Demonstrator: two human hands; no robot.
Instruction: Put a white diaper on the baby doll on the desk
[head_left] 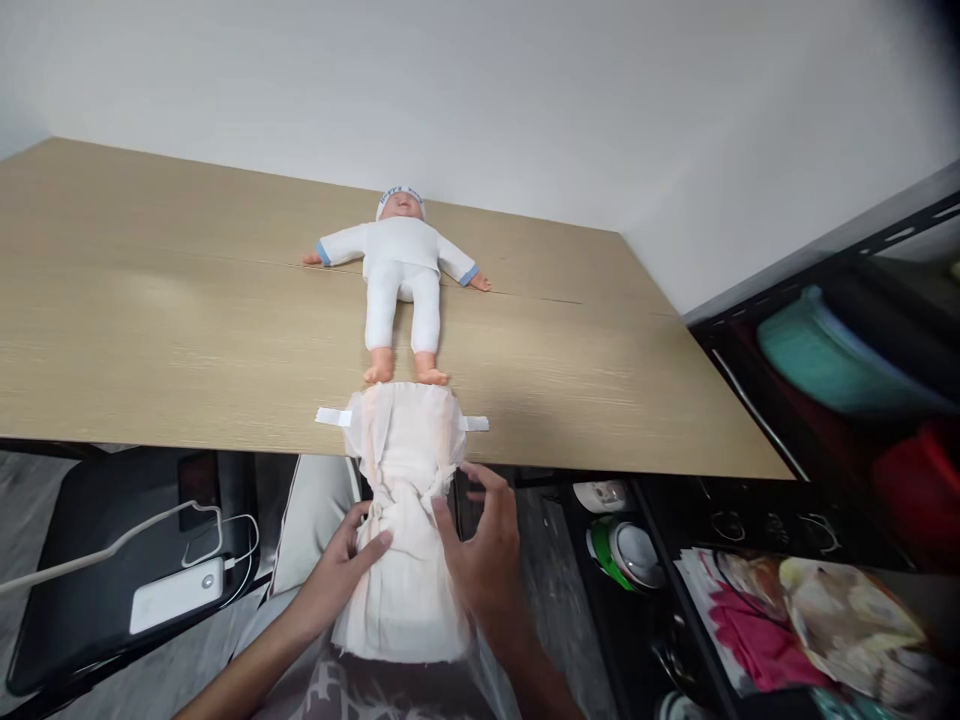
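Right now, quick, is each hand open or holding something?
Left hand: holding the diaper by one side, thumb on top.
Right hand: partly open, thumb touching the diaper's other side.

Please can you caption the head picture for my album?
Left hand and right hand touch an open diaper near a doll lying on a table.

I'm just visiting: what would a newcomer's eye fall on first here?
Probably the white-clothed baby doll, lying face up, arms outspread, on the pale wood-grain table. Next, perhaps, the opened off-white padded diaper by its feet, side tabs spread, overhanging the near edge, with the left hand and right hand at its sides.
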